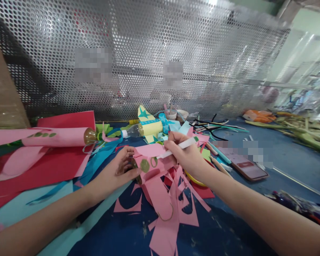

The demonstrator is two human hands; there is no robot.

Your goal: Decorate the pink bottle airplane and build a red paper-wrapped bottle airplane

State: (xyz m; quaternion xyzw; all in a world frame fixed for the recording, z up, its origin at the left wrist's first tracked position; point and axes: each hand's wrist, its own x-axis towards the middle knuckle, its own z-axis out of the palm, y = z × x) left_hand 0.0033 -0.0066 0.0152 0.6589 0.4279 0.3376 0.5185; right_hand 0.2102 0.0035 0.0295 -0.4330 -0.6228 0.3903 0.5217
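My left hand [124,169] is closed around the brownish end of a bottle wrapped in pink paper [161,166], its thumb along the near side. A filled green dot [145,165] shows on the pink wrap, beside an unfilled green ring [154,162]. My right hand [183,151] pinches a white marker pen [188,143] with a green end. The pen's tip meets the paper at the ring or just above it; I cannot tell which. Below the bottle hangs a pink paper flap [160,199] with a curved green line.
On the left lies another pink-wrapped bottle plane [61,137] over red card [16,177]. A yellow bottle plane [150,127] stands behind my hands. Pink paper scraps [188,213] surround the work. A phone [245,165] lies right, below a perforated metal screen [149,53].
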